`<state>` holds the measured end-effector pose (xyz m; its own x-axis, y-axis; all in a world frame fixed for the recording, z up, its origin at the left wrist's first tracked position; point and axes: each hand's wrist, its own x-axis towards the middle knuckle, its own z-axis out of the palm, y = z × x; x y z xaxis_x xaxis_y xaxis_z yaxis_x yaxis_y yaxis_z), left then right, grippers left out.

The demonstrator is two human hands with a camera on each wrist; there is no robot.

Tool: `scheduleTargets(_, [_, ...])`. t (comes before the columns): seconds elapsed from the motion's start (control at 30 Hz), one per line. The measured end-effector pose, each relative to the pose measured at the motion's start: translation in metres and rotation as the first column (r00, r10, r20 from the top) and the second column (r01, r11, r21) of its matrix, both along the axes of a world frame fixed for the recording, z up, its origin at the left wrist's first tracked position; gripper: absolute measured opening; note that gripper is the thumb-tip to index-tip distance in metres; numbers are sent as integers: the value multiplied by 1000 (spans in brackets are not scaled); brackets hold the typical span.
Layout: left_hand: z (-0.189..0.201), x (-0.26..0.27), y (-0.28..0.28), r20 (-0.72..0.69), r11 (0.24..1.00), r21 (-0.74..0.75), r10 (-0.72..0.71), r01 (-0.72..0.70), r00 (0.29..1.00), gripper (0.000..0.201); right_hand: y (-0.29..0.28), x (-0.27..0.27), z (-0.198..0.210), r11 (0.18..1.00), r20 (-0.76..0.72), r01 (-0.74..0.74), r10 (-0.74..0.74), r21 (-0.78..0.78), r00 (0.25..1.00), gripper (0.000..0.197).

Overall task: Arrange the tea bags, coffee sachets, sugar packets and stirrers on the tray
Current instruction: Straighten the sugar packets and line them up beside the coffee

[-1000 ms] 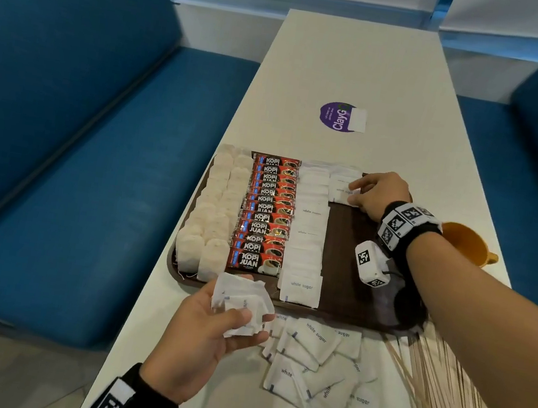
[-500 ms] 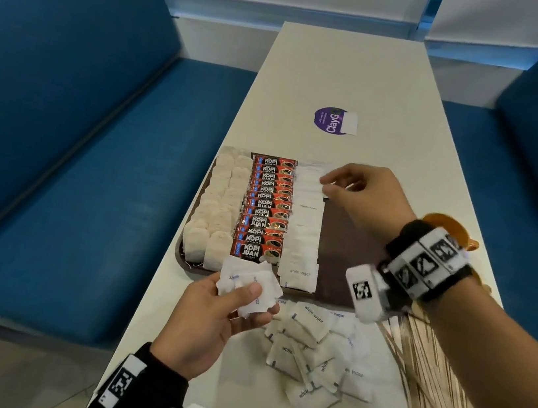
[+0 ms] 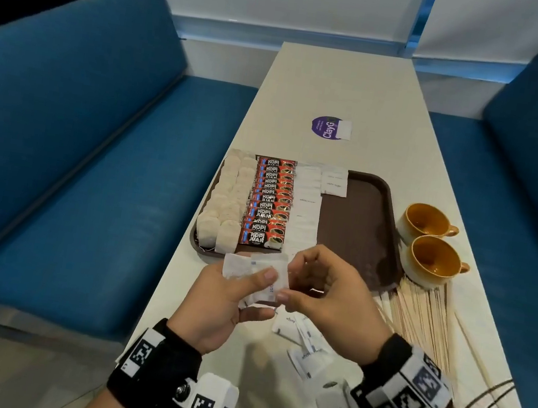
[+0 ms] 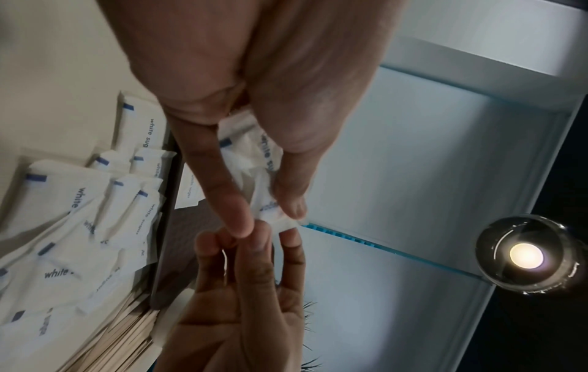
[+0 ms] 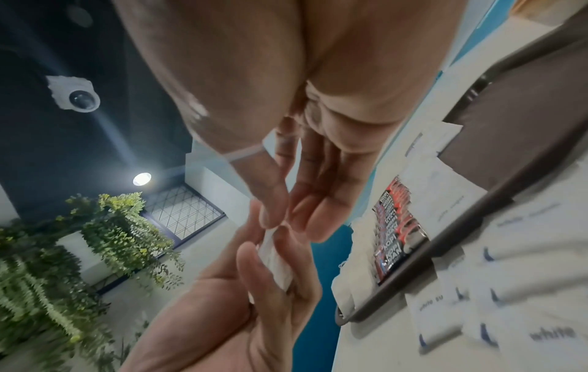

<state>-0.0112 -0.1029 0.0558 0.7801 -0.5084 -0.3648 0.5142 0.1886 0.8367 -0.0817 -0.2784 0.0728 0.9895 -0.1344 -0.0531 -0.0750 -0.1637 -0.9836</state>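
Your left hand (image 3: 225,296) grips a small bunch of sugar packets (image 3: 260,270) just in front of the tray (image 3: 360,230), and your right hand (image 3: 328,291) pinches one packet's edge.

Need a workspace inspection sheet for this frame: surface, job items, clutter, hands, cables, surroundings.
Surface: pale table, brown tray at its near end.
Job's things: tea bags, coffee sachets, one sugar column rowed on tray; loose sugar packets and stirrers on table.
Clutter: two orange cups, purple sticker.
Grippers: left hand holds sugar stack; right hand pinches one packet of it.
Cables: thin dark cable near stirrers.
Surroundings: blue benches, plant.
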Motion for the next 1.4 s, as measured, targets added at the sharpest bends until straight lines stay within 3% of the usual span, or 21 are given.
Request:
scheduleTargets(0.1, [4, -4, -2, -43, 1000, -7, -22, 22, 999, 40, 2, -7, -4, 997, -2, 67, -67, 50, 998, 26])
scheduleTargets(0.37, [3, -10, 1, -50, 991, 26, -130, 132, 990, 38, -10, -14, -3, 991, -15, 133, -133, -6, 991, 18])
scheduleTargets(0.53, [0, -13, 2, -4, 974, 125, -188, 187, 982, 55, -9, -11, -1, 984, 23, 180, -180, 2, 983, 13])
scheduleTargets(0.67, [-2, -10, 1, -7, 990, 86, -110, 110, 994, 31, -6, -11, -4, 971, 55, 238, -236, -19, 970, 18])
scheduleTargets(0.73, [-3, -9, 1, -22, 997, 46, -61, 62, 998, 24, -5, -12, -3, 971, 57, 233, -236, 56, 970, 27])
scheduleTargets(0.8, [-3, -7, 1, -21, 999, 34, -37, 37, 999, 28, -5, -13, -2, 976, 57, 187, -194, 107, 979, 30])
scheduleTargets(0.97, [-2, -7, 0, -38, 999, 37, -29, 31, 999, 29, -4, -12, -6, 992, 69, 117, -121, 56, 990, 12])
scheduleTargets(1.1, [-1, -6, -3, -22, 997, 74, -2, 3, 1000, 35, -5, -12, -7, 993, 58, 120, -121, 17, 991, 26])
scheduleTargets(1.23, [-3, -3, -3, -10, 988, 97, 120, -118, 993, 15, -5, -11, -9, 992, 56, 123, -125, 34, 991, 33])
scheduleTargets(1.4, [-5, -3, -5, -26, 986, 104, 132, -128, 991, 16, -7, -11, -13, 990, 61, 132, -134, 40, 989, 37])
